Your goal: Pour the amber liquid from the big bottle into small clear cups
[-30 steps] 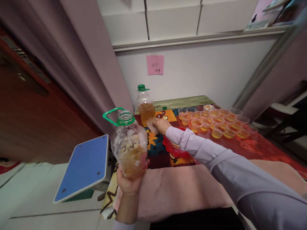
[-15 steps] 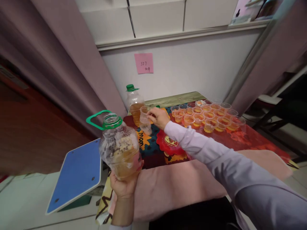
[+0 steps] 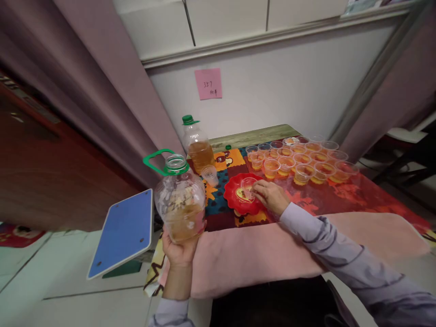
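My left hand (image 3: 182,249) cups the lower side of a clear plastic jug (image 3: 180,202) with a green carry handle, uncapped and partly filled with amber liquid. My right hand (image 3: 270,196) pinches the rim of a clear plastic cup (image 3: 248,186), which is over a red scalloped plate (image 3: 235,206). Whether the cup touches the plate I cannot tell. Left of the plate stands a short stack of clear cups (image 3: 210,175). Behind it is a second jug (image 3: 200,152) with its green cap on, also holding amber liquid.
Rows of clear cups (image 3: 304,172) with amber liquid fill the table's right part. A loose green cap (image 3: 228,147) lies near the back. A pink cloth (image 3: 252,254) covers the front edge. A blue board (image 3: 124,231) slants at the left.
My right hand has moved right and toward me from the cup stack, carrying one cup over to the red plate. My left hand still holds the jug.
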Action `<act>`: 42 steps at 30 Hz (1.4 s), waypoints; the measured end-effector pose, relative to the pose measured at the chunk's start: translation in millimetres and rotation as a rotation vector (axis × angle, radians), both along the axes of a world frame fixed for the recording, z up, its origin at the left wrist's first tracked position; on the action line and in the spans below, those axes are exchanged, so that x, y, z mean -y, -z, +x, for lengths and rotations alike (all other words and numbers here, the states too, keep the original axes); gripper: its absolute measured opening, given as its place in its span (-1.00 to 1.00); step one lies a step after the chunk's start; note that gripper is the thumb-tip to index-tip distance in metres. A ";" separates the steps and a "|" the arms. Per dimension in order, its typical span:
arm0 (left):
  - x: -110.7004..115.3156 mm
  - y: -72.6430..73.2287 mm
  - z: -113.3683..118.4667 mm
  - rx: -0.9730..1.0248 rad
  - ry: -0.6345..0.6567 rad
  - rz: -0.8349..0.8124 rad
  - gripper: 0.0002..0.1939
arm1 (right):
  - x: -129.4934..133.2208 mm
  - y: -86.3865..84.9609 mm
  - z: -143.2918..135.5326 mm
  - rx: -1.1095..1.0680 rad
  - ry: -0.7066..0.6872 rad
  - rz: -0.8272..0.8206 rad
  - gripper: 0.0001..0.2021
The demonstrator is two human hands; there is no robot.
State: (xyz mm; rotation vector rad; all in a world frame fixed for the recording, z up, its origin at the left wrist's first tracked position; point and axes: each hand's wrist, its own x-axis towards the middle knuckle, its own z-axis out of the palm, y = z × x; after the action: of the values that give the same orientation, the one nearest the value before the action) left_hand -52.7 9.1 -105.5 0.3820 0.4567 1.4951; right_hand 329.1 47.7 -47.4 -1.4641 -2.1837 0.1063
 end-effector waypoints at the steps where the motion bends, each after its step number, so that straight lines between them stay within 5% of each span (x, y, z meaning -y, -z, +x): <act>1: 0.2 -0.7 0.6 -0.009 -0.002 -0.008 -0.30 | -0.2 0.5 -0.6 -0.008 0.001 0.004 -0.75; 4: 1.4 -0.5 -0.1 -0.028 -0.029 -0.039 -0.33 | 5.2 -4.7 -3.0 -0.123 0.057 0.073 -0.64; 8: 5.0 -4.6 -6.0 -0.056 -0.151 -0.091 -0.48 | 25.9 -15.9 -24.6 -0.530 0.147 0.096 -0.58; 11: 7.7 -19.8 -11.0 -0.152 -0.260 -0.153 -0.57 | 42.4 -15.5 -61.3 -0.891 0.032 -0.083 -0.61; 17: 16.4 -61.3 -14.4 -0.455 -0.468 -0.256 -0.70 | 52.6 5.1 -115.5 -1.390 -0.228 -0.415 -0.26; 22: 24.4 -84.8 -9.2 -0.599 -0.499 -0.273 -0.70 | 52.7 24.2 -113.8 -1.497 -0.267 -0.528 -0.21; 29: 25.6 -121.6 4.8 -0.769 -0.464 -0.251 -0.46 | 57.7 43.0 -119.2 -1.584 -0.269 -0.610 -0.10; 42: 16.2 -158.7 29.3 -0.854 -0.532 -0.290 -0.43 | 59.2 34.5 -120.5 -1.591 -0.218 -0.647 -0.03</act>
State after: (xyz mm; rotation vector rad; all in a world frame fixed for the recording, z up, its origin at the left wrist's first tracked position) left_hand -23.4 -7.1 53.2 0.7012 1.5286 1.6876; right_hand 208.6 -11.6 -81.9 -0.7433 -0.9028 1.5375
